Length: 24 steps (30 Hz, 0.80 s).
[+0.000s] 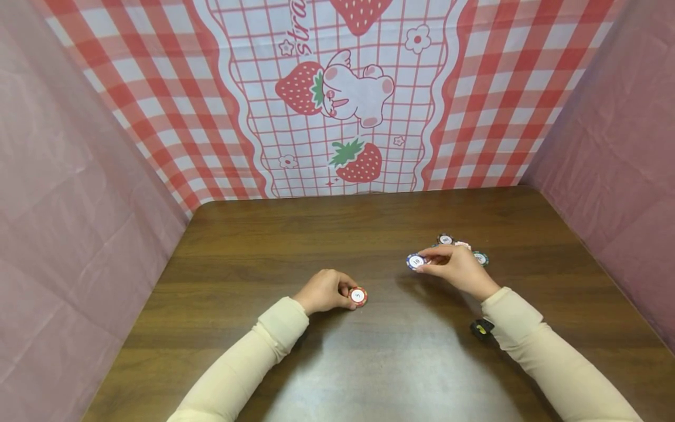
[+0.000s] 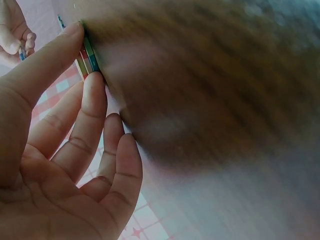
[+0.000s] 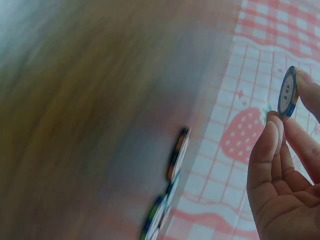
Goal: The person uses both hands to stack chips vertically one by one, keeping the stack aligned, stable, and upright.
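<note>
At mid table, my left hand (image 1: 324, 291) pinches the sides of a red poker chip (image 1: 358, 296) marked 5 between thumb and fingers. The left wrist view shows a green-edged chip (image 2: 91, 54) directly beneath the red one, against the table. My right hand (image 1: 457, 266) holds a blue poker chip (image 1: 415, 262) marked 10 by its edge, raised above the wood in the right wrist view. Beyond that hand lie a black chip (image 1: 445, 239) and a green chip (image 1: 480, 258), with other chips partly hidden behind the fingers.
The brown wooden table (image 1: 253, 234) meets a strawberry-patterned checked cloth (image 1: 358, 117) at the back. Pink cloth hangs along both sides. A small black device (image 1: 481, 329) shows at the right sleeve.
</note>
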Motion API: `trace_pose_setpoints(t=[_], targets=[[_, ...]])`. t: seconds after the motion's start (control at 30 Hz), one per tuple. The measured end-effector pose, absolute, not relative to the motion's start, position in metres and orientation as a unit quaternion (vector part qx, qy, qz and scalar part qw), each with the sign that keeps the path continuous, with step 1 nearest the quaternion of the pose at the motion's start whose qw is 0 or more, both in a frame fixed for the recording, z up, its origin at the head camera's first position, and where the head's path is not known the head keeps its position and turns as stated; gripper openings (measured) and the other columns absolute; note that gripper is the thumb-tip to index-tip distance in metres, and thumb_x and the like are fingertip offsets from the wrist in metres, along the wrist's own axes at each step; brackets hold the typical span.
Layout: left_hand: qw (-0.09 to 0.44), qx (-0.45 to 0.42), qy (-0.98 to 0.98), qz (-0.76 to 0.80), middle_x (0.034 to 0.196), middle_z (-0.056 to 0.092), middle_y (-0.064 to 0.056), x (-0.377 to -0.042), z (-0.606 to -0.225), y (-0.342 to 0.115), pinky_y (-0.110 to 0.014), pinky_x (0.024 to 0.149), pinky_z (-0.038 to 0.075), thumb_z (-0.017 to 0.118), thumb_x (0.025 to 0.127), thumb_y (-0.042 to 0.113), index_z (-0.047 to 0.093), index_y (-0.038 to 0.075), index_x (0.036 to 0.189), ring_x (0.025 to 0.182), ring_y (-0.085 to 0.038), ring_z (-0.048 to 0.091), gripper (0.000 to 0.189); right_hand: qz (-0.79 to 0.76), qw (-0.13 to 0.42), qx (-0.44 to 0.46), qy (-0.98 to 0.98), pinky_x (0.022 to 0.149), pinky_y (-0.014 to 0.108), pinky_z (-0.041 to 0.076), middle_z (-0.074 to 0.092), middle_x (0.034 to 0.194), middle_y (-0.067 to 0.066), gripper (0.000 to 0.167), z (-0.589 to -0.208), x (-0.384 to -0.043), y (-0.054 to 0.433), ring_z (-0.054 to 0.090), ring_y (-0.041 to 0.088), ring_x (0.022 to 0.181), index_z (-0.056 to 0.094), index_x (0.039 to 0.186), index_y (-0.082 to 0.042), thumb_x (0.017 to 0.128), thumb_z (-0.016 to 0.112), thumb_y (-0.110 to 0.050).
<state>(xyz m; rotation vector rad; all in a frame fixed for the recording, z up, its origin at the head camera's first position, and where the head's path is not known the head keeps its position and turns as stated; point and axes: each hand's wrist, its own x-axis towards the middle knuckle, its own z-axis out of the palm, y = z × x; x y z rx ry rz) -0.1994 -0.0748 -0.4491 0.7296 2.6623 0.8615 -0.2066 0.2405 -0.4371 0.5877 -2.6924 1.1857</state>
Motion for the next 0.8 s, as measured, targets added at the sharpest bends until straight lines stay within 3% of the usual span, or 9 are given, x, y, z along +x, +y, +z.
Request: trace_pose_setpoints(t=[0.8], targets=[[0.127,0.253,0.909,0.306,0.072,0.063,0.008,-0.200,-0.448,-0.075,-0.019,0.064,0.041,0.088,0.070,0.022,0.077,0.014,0.099,0.066,-0.001,0.051,0.033,0.397,-0.004,0.255,-0.881,0.061,0.021,0.048,0.070,0.083,-0.001,0.028,-0.438,-0.208,0.178,0.057,0.002,0.069,0.077,0.097,-0.009,0.075,0.085,-0.024]])
